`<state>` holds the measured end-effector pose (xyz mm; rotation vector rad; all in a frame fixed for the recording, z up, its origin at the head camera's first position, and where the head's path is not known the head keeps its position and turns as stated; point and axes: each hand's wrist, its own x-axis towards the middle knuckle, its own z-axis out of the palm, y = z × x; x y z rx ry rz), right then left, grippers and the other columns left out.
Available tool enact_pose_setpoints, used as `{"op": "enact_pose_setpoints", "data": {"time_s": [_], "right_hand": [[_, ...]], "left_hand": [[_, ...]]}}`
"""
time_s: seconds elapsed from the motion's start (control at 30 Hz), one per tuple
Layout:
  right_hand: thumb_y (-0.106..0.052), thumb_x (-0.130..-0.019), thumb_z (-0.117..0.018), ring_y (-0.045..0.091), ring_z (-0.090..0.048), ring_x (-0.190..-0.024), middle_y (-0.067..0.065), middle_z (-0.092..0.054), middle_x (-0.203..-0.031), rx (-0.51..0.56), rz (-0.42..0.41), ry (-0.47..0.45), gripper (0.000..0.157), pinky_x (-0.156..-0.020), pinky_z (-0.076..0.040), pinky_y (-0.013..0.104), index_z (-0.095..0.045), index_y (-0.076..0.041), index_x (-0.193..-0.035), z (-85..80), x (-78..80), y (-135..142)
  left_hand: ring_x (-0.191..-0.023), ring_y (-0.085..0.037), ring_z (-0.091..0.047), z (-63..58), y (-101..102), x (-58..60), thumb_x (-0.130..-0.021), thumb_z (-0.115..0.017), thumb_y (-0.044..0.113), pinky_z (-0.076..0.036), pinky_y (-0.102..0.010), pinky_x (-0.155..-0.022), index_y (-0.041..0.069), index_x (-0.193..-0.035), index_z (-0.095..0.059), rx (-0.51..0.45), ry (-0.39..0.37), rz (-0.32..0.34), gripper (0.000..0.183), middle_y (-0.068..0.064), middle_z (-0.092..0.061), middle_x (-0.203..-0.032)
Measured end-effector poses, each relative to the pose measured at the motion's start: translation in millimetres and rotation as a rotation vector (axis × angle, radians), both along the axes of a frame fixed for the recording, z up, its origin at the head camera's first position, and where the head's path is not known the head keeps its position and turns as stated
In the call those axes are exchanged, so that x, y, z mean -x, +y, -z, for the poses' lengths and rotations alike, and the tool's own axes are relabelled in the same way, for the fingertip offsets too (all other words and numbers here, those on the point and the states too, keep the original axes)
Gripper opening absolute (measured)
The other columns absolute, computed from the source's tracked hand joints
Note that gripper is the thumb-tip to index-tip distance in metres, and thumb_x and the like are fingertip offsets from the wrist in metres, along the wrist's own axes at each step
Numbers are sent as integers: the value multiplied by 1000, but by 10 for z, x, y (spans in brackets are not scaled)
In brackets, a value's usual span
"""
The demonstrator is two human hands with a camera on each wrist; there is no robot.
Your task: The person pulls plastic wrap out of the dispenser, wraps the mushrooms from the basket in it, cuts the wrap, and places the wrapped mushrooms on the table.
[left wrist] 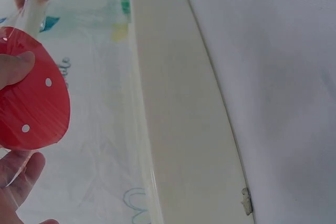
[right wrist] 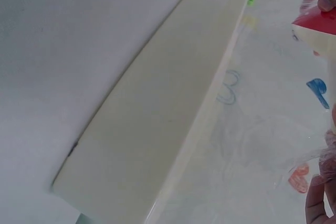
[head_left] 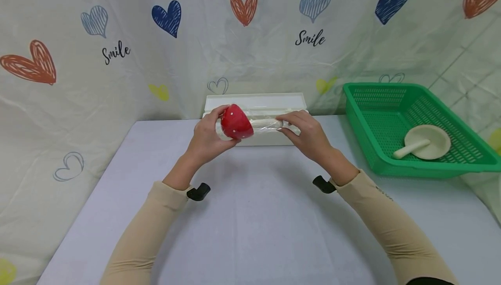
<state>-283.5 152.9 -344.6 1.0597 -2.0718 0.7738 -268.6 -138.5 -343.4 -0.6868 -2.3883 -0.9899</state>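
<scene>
A red mushroom figure (head_left: 236,122) with white dots and a pale stem lies sideways in the air, wrapped in a clear plastic bag (head_left: 268,128). My left hand (head_left: 207,135) grips its cap, with the thumb against the red surface in the left wrist view. At the other end my right hand (head_left: 307,132) pinches the bag around the tip of the stem. Part of the stem (left wrist: 34,17) shows through the plastic in the left wrist view. In the right wrist view the red cap (right wrist: 320,22) is cut off by the frame edge.
A long white box (head_left: 270,140) with its lid (head_left: 254,100) raised stands behind and below the mushroom, at the table's back edge. On the right, a green basket (head_left: 381,161) holds a cream mushroom figure (head_left: 438,141). A heart-printed sheet (head_left: 266,58) hangs behind the table (head_left: 258,233).
</scene>
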Motion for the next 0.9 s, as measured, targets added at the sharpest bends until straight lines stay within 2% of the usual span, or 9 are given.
{"op": "enact_pose_setpoints", "data": {"time_s": [0.47,0.7,0.9], "right_hand": [[8,-78,-84,31,-64,-97,14,-73,-106,1,4,15,39,-79,-56,42,-74,1,-115,-52,-40,4],[9,-79,-84,32,-64,-97,15,-73,-105,1,-1,32,39,-79,-55,42,-74,2,-115,-89,-66,5],[9,-78,-84,31,-64,-96,14,-73,-105,4,-6,37,39,-80,-55,41,-74,2,-115,-93,-86,11]], "left_hand": [[-126,-29,-53,-54,3,-26,-72,-93,12,-54,-51,-95,3,-145,-47,-21,9,1,86,-13,-58,-138],[-127,-29,-53,-93,0,-55,-72,-93,14,-48,-57,-101,4,-145,-47,-24,18,-2,86,-13,-58,-139],[-127,-30,-53,-104,2,-82,-72,-92,14,-45,-59,-101,3,-145,-47,-21,22,1,86,-13,-58,-139]]}}
